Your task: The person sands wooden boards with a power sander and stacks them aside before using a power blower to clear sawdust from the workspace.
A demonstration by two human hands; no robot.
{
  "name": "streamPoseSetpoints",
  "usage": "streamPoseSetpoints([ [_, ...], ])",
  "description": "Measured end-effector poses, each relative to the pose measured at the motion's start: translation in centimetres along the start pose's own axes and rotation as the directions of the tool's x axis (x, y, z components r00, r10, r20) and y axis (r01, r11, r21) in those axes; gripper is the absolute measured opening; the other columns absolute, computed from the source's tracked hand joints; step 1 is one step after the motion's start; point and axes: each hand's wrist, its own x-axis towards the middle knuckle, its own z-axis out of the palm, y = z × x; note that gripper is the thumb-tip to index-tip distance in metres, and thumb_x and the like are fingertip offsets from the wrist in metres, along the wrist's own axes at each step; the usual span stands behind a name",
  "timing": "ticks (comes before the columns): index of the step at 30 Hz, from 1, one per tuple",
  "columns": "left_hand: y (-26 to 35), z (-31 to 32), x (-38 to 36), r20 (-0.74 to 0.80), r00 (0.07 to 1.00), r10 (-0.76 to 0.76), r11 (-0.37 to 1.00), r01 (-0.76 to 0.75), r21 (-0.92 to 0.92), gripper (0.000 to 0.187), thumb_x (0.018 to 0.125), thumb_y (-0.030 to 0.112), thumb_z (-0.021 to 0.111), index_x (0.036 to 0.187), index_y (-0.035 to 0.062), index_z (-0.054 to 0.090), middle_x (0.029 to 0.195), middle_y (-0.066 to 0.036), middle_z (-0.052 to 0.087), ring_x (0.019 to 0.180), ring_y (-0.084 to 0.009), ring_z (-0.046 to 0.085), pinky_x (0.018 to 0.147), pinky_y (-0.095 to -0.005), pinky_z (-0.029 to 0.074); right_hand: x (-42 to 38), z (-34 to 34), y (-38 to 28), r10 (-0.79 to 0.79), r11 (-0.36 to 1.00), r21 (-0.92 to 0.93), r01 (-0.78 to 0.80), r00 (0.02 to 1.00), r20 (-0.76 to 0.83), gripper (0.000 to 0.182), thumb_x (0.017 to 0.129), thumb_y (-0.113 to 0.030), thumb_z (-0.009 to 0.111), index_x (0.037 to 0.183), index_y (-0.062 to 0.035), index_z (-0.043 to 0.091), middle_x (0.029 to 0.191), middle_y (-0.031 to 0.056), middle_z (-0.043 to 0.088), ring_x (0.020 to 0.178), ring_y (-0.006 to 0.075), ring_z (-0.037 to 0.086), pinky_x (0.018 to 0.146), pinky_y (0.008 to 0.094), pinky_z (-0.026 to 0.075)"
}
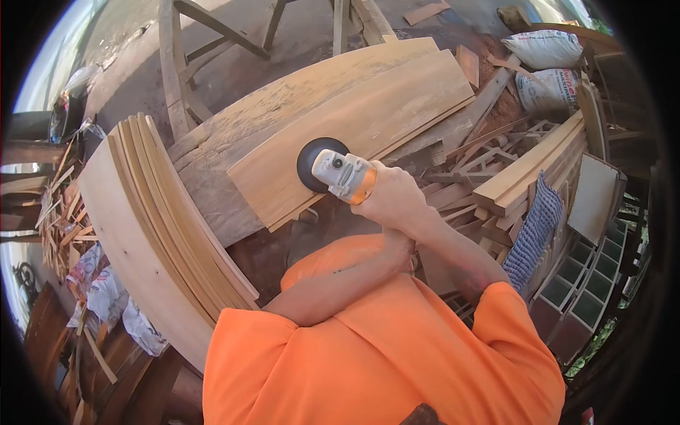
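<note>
My right hand (394, 195) is closed around the grey and orange body of an angle sander (341, 174). Its round black disc (309, 157) rests on the face of a pale wooden board (375, 106). My left forearm crosses in front of me, and my left hand (400, 244) is tucked against the right wrist, behind the tool; its fingers are hidden. Under the board lies a wide, weathered plank (212, 180) that serves as the bench top.
Stacked planks (159, 219) stand close on my left. On the right are timber beams (528, 166), scrap wood, a blue patterned cloth (535, 234) and a glazed window frame (584, 276). White sacks (545, 49) lie at the far right. A wooden trestle (177, 64) stands beyond the bench.
</note>
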Motion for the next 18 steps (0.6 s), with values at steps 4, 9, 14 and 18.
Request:
streamPoseSetpoints([
  [4, 0.1, -2.0, -1.5, -0.053, 0.998, 0.046, 0.991, -0.053, -0.121, 0.028, 0.082, 0.015, 0.069, 0.105, 0.002, 0.06, 0.098, -0.006, 0.064, 0.086, -0.0139, 0.062, 0.071, -0.0306, 0.05, 0.0, 1.9, -4.1, -0.142, 0.989, -0.008, 0.144, 0.982, 0.122, 0.047, 0.068, -0.03, 0.073, 0.098, 0.0025, 0.057, 0.083, 0.0224, 0.067, 0.081, 0.0367, 0.069, 0.072, 0.0422, 0.056],
  [9, 1.2, -1.2, -1.2, 0.023, 0.998, 0.059, 0.967, -0.052, -0.249, 0.027, 0.083, 0.013, 0.069, 0.106, 0.002, 0.06, 0.101, -0.007, 0.063, 0.088, -0.0143, 0.062, 0.073, -0.0311, 0.051, 0.4, -0.6, -3.4, -0.064, 0.991, -0.108, 0.075, 0.992, 0.109, 0.053, 0.067, -0.034, 0.074, 0.102, 0.0018, 0.056, 0.083, 0.0211, 0.067, 0.083, 0.0367, 0.068, 0.076, 0.043, 0.055],
  [14, 6.3, 3.1, -0.6, 0.177, 0.96, -0.218, 0.961, 0.179, 0.212, 0.037, 0.08, 0.016, 0.074, 0.109, 0.0041, 0.053, 0.097, -0.007, 0.062, 0.089, -0.015, 0.062, 0.078, -0.0283, 0.052, 2.7, -6.9, 6.3, 0.066, 0.991, -0.1, -0.084, 0.982, -0.179, 0.046, 0.064, -0.029, 0.073, 0.096, 0.0021, 0.063, 0.084, 0.0222, 0.067, 0.084, 0.039, 0.066, 0.075, 0.042, 0.053],
  [18, 8.3, 2.2, 0.7, 0.273, 0.918, -0.287, 0.925, 0.192, 0.327, 0.038, 0.082, 0.019, 0.073, 0.11, 0.0044, 0.052, 0.096, -0.006, 0.064, 0.085, -0.0138, 0.063, 0.077, -0.028, 0.052, 5.1, -10.5, 11.9, 0.088, 0.994, -0.043, -0.102, 0.965, -0.249, 0.041, 0.064, -0.026, 0.073, 0.092, 0.0021, 0.064, 0.083, 0.0217, 0.068, 0.084, 0.0389, 0.065, 0.074, 0.0416, 0.052],
])
